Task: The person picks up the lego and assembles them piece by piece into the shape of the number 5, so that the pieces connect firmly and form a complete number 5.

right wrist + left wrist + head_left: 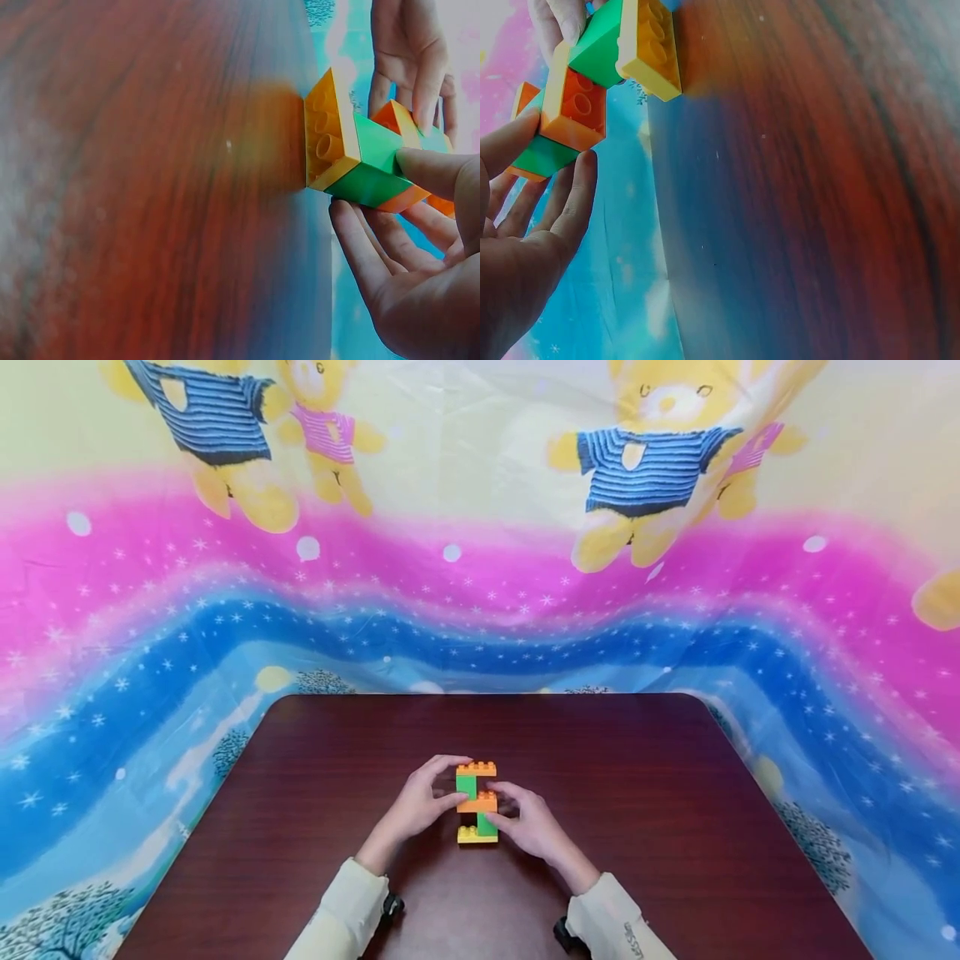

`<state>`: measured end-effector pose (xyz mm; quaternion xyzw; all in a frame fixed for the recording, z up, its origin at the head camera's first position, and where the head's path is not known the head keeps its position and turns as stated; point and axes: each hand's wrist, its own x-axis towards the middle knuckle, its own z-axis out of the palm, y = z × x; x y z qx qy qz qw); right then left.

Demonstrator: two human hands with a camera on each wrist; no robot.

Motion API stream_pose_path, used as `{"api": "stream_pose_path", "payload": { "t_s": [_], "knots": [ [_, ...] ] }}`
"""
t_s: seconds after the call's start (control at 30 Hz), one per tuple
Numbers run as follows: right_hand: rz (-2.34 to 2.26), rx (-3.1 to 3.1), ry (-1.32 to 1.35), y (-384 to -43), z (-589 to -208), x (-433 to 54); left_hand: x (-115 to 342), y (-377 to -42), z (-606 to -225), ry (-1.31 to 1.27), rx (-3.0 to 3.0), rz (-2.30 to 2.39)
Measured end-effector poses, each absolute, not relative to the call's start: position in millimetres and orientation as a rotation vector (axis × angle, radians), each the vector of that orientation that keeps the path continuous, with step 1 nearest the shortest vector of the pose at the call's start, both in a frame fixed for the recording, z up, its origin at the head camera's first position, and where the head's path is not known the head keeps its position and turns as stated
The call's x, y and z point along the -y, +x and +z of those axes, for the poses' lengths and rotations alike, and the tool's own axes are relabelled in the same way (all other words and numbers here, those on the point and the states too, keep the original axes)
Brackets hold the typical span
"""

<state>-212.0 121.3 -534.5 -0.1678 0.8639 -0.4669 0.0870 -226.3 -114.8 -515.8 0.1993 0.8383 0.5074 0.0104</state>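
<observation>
Both hands hold one stack of toy building blocks over the table. From the bottom it goes yellow block (480, 839), green block (487, 824), orange block (469, 807), green block (466, 786) and orange block (477, 770), the green ones at opposite sides. My left hand (417, 800) grips the upper green part, thumb near the middle orange block. On the other side, my right hand (534, 827) pinches the lower green block, its thumb (431, 169) on the face. Both wrist views show the yellow block's hollow underside, raised off the tabletop.
The dark brown wooden table (300, 860) has rounded far corners. Behind and beside it hangs a printed cloth (480, 577) with bears, snowflakes and trees. Pale sleeves (348, 897) cover both forearms, with a dark band (392, 906) at the wrist.
</observation>
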Motion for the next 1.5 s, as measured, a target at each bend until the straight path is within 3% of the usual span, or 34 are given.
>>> {"api": "stream_pose_path", "payload": {
  "t_s": [1.5],
  "knots": [
    [-1.369,-2.448,-0.563,-215.2,-534.0,-126.9,117.7,-237.4,-523.5,0.616,-2.568,1.539]
  ]
}}
